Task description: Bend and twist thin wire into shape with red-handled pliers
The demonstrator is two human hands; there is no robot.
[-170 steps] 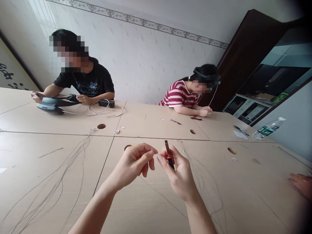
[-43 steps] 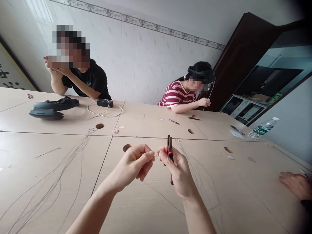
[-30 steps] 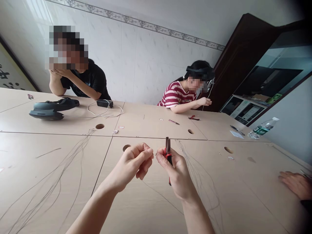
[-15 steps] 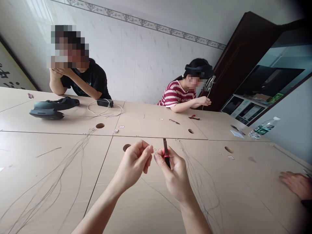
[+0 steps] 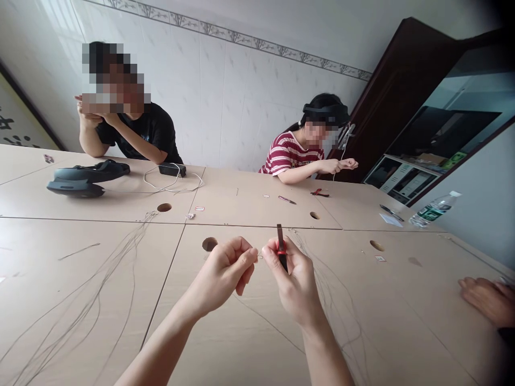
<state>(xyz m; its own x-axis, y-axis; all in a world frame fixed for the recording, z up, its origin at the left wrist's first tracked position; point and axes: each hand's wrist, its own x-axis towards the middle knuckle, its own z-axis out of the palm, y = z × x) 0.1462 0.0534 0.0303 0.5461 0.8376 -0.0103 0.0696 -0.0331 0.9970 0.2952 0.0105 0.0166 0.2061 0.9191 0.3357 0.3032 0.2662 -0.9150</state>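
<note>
Above the table, my left hand (image 5: 227, 273) is closed in a pinch on a thin grey cord (image 5: 269, 323), whose length trails down to the right behind it. A tiny curl of the cord's end pokes out at the fingertips; its detail is too small to make out. Close by on the right, my right hand (image 5: 293, 279) is wrapped round a pair of pliers (image 5: 280, 246) with red and black handles, jaws pointing up. Its thumb and index finger are pressed together near the cord's end, and a small gap separates the two hands.
Bundles of grey cords lie left (image 5: 116, 257) and right (image 5: 346, 295) on the table. A headset (image 5: 76, 179), black box (image 5: 172, 170), red-handled pliers (image 5: 319, 193) and water bottle (image 5: 436, 209) stand farther off. Two people sit opposite; another person's hand (image 5: 485, 300) rests at right.
My right hand has moved slightly right with the pliers, widening the gap to my left hand. The left hand keeps its pinch. Across the table, the striped-shirt person's hands have shifted.
</note>
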